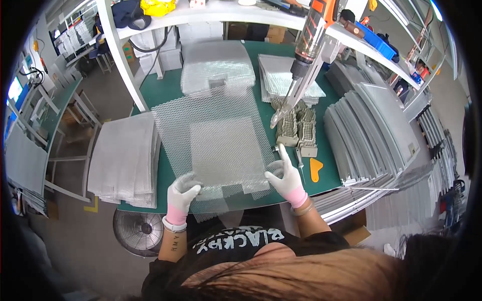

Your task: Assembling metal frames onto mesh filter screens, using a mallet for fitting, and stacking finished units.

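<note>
A large sheet of silvery diamond mesh lies slanted in front of me, its near corner hanging past the table's front edge. A smaller, denser grey mesh panel shows within its outline; which layer is uppermost is hard to tell. My left hand, in a white glove with a pink cuff, grips the near left edge between thumb and curled fingers. My right hand, gloved alike, pinches the near right edge, its index finger stretched away from the sheet. Some fingertips are partly veiled by the mesh.
The green table also holds stacked mesh panels at left, grey panels at right, ridged beige parts, a screwdriver and an orange scraper-like piece. A power driver hangs overhead; a floor fan stands below.
</note>
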The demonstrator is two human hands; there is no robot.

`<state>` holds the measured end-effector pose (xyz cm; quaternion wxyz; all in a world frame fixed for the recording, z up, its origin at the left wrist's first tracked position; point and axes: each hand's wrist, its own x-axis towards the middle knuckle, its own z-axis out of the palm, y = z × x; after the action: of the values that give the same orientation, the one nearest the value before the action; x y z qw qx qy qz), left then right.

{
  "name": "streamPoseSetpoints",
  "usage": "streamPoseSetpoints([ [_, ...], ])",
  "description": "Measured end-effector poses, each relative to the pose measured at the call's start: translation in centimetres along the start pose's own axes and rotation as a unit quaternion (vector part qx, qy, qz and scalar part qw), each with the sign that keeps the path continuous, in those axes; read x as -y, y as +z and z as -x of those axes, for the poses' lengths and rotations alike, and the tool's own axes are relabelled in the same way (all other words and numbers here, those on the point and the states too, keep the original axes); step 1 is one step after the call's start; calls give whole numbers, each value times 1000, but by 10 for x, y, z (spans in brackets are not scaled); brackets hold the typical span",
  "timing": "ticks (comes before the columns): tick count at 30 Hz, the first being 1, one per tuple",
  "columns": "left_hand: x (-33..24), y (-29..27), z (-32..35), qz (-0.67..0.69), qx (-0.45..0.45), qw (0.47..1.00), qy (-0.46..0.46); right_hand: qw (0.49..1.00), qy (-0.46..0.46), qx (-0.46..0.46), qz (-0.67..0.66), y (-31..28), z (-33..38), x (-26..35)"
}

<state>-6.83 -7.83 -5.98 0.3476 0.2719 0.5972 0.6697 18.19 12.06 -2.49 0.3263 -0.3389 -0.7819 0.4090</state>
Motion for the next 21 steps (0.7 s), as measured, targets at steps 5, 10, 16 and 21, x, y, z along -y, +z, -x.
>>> streamPoseSetpoints([
  [5,5,24,-10,-249,-86,961,82,995,-9,-7,98,15,2,-29],
  [10,18,21,-48,-527,-21,829,185,988,13,-28,150,25,-9,-50],
  [16,33,20,-64,-588,12,806,64,982,25,3,189,41,-16,-69],
  [21,50,16,-78,-616,27,787,17,975,14,13,221,55,-14,-89],
])
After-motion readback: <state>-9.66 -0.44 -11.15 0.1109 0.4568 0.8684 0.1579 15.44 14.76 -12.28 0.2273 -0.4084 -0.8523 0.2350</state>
